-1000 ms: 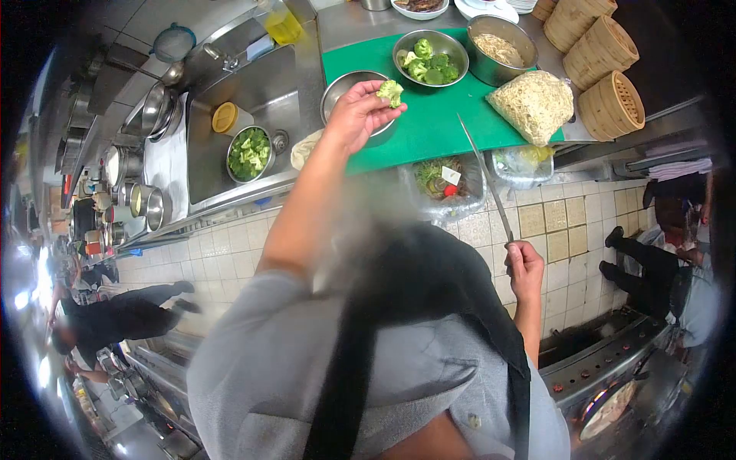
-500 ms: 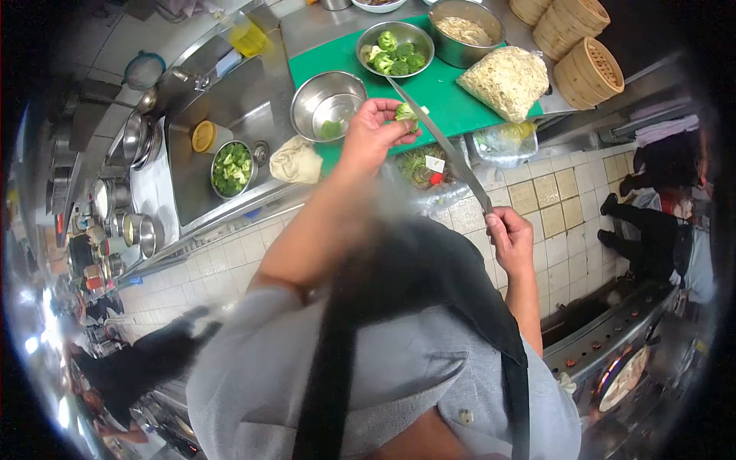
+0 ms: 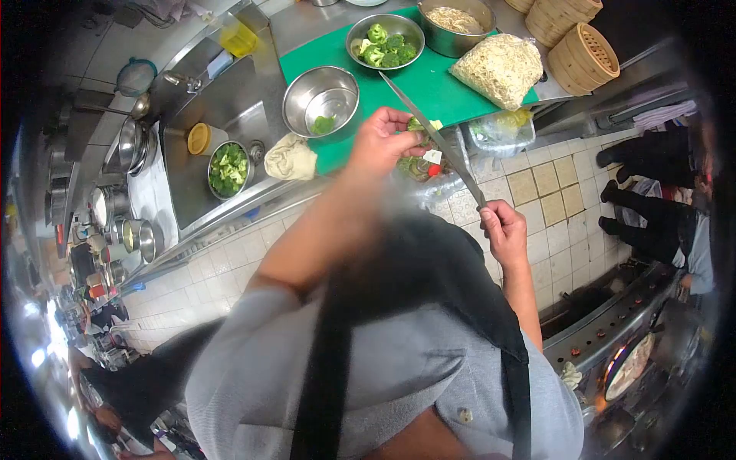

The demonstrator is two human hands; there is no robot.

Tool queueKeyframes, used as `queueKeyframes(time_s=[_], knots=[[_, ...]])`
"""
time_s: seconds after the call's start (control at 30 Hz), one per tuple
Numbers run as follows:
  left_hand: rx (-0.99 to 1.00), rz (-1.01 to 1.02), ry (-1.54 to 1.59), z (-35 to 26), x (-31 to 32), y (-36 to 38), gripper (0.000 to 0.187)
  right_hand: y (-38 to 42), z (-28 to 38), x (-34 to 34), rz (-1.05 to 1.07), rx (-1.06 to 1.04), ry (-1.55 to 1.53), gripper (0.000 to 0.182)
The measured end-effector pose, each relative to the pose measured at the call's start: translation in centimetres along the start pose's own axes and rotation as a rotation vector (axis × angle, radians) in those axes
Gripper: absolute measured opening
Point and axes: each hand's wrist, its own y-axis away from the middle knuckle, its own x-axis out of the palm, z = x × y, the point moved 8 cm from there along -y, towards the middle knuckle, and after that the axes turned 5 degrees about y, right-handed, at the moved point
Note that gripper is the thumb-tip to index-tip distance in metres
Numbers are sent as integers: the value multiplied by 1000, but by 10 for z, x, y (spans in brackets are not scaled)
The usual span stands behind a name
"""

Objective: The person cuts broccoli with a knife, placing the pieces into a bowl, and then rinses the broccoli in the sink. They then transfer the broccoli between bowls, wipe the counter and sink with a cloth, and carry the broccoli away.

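Note:
My left hand is closed, pinching a small broccoli floret in front of the green cutting board. Wrapped round its handle, my right hand holds a long knife, whose blade slants up and left across the floret. A steel bowl of broccoli florets sits on the board beyond the knife tip. Left of my left hand stands a wider steel bowl with a little green broccoli at its bottom. A crumpled beige cloth lies beside that bowl at the counter's edge.
At the left, the sink holds a bowl of cut greens and a yellow-lidded container. A bag of pale shreds, a steel pot and bamboo steamers line the right. Other people stand at both sides; a wok is at lower right.
My left hand and the floret have shifted slightly right and down. The knife still crosses the floret. The counter has moved a little up and left in view.

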Motion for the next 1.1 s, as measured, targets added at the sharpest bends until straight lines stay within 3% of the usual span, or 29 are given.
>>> queueKeyframes(time_s=[0.23, 0.4, 0.43, 0.67, 0.8, 0.9, 0.97, 1.03, 1.1], knots=[[-264, 15, 132, 44, -13, 12, 35, 40, -65, 8, 13, 72, -62, 21], [-297, -65, 185, 23, -31, 21, 36, 95, -126, -3, 17, 392, -41, 29], [-257, -51, 123, 15, -35, 17, 37, 108, -139, -6, 30, 482, -14, 30], [8, -136, -68, -47, -57, -69, 50, 116, -158, -8, 53, 511, -3, 32], [191, -251, -215, -86, -86, -108, 43, 107, -154, -5, 46, 554, -79, 32], [187, -298, -497, -102, -125, -107, 38, 108, -153, -9, 22, 538, -94, 32], [-9, -263, -1062, -96, -142, -95, 30, 110, -153, -12, 8, 523, -95, 33], [-29, -245, -1225, -75, -159, -89, 34, 111, -154, -13, -13, 520, -95, 33], [-322, 137, -1815, -19, -173, -93, 36, 107, -155, -11, 8, 526, -87, 33]])
